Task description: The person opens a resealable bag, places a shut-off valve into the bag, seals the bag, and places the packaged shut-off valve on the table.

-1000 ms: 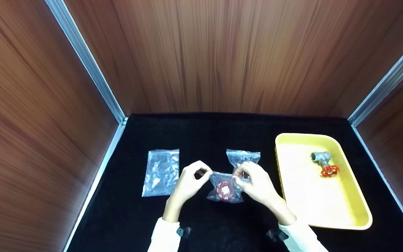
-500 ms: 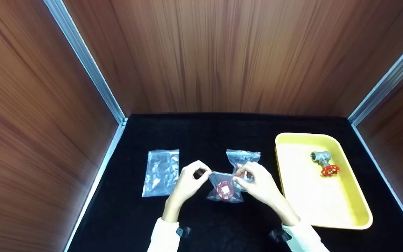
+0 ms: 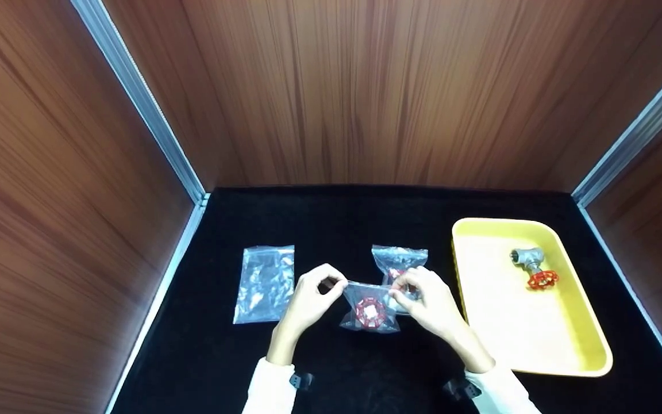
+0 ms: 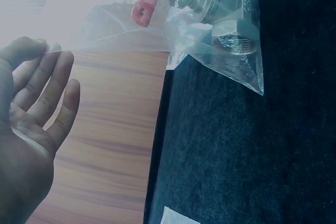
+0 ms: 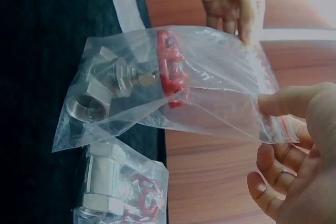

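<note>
Between my hands a clear zip bag (image 5: 210, 72) stands upright on the black cloth. A metal valve (image 5: 97, 85) with a red handwheel (image 5: 172, 69) sits at its bottom. My left hand (image 3: 315, 296) pinches the left corner of the bag's top edge between thumb and finger. Toward the other end of that edge, my right hand (image 3: 430, 302) pinches the plastic near the red zip strip. Just behind is a second clear bag (image 3: 398, 253) holding another red-wheeled valve (image 5: 102, 182), partly hidden by my right hand in the head view.
A flat clear bag (image 3: 265, 284) lies to the left. At the right stands a yellow tray (image 3: 587, 322), with a loose valve (image 3: 529, 259) with a red handwheel inside. Wood-grain panels (image 3: 331, 103) enclose the black cloth (image 3: 331, 224) at the back and sides.
My right hand has slid slightly to the right along the bag's top edge. My left hand and the bagged valve have stayed in place.
</note>
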`<state>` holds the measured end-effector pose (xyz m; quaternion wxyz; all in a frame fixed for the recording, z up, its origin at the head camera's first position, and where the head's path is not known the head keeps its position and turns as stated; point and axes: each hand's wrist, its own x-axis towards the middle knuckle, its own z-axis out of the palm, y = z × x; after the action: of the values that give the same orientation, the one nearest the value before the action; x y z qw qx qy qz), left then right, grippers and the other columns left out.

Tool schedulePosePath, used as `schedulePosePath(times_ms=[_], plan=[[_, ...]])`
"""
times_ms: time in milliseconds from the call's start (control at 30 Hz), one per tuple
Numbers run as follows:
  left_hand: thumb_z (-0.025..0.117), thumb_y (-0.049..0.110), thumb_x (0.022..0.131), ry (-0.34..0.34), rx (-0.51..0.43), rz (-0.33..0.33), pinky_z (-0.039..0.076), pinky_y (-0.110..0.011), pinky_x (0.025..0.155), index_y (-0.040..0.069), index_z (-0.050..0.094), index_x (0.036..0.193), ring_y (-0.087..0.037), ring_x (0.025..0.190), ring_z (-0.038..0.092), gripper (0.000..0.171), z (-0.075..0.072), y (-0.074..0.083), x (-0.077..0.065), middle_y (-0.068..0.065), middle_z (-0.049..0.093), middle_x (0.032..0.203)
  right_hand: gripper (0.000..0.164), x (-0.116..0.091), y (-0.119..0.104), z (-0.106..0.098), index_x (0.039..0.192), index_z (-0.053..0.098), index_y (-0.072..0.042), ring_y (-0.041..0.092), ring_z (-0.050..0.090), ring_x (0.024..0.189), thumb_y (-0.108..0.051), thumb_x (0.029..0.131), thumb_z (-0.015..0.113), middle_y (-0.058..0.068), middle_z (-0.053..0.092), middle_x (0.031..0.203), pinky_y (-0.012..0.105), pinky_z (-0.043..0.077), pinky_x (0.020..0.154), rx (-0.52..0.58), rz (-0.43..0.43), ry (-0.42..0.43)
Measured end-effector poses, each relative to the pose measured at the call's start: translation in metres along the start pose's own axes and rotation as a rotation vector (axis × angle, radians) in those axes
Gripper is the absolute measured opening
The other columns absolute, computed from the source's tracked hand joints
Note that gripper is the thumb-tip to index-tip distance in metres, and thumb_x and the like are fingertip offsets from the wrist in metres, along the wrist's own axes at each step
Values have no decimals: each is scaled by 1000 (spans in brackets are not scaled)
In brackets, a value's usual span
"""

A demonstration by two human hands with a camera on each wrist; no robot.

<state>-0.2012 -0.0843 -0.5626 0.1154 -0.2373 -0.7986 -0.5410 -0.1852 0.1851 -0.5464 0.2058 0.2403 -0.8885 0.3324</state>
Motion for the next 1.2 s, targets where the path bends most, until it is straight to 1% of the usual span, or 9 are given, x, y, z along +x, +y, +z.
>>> schedulePosePath(times_ms=[133,333,433,600,700,900,1033,1133,1200], plan=[[69,23,91,7,12,-19,51,-25,66,19,70,89,-4,76,61,5,0,0,0,10,67,84,12,-1,3,-1,82,68,-31,9,54,78,-27,81,79,-19,61,80,26,41,73,27,18,-22],[71,16,89,26,18,-41,48,-23,65,10,70,89,-6,74,59,5,1,2,0,3,67,83,15,-3,8,-5,85,69,-28,2,49,77,-23,79,81,-15,60,79,31,44,67,102,5,-22],[70,12,88,41,14,-40,47,-21,65,6,69,88,-6,74,59,6,0,13,-1,-1,67,82,16,-4,11,-6,84,69,-26,1,48,75,-18,78,82,-16,61,78,26,43,66,117,-35,3],[68,11,90,37,-10,-13,49,-26,64,2,68,88,-5,74,59,9,-4,30,-2,-6,67,82,15,-4,14,-6,81,70,-25,3,49,73,-15,78,81,-15,61,76,17,38,68,94,-112,58],[69,10,89,39,-1,-15,50,-28,64,3,68,88,-6,73,59,8,-2,24,-1,-6,67,82,15,-4,13,-5,79,70,-25,3,49,74,-16,77,82,-15,61,75,19,37,70,68,-110,68],[71,14,88,38,17,-24,47,-21,65,9,70,88,-11,74,60,5,2,3,-1,3,67,83,13,-5,13,-6,81,71,-27,4,49,74,-20,79,82,-17,63,78,22,39,67,91,-40,47],[70,19,90,27,-4,-10,51,-28,66,14,70,90,-14,75,62,5,1,-2,-1,7,67,84,14,-8,15,-6,86,72,-27,7,50,71,-20,79,82,-14,65,82,25,41,63,143,10,39],[69,23,91,25,-5,-1,53,-32,67,18,70,90,-13,76,63,5,0,-3,-1,9,66,84,16,-10,17,-8,86,70,-27,11,53,71,-17,79,81,-12,64,82,26,43,60,162,15,43],[68,25,92,24,2,5,53,-30,66,21,70,90,-13,76,62,4,0,-4,-1,10,66,83,17,-10,18,-8,84,70,-26,14,54,71,-14,78,81,-12,63,81,23,42,59,158,-1,55]])
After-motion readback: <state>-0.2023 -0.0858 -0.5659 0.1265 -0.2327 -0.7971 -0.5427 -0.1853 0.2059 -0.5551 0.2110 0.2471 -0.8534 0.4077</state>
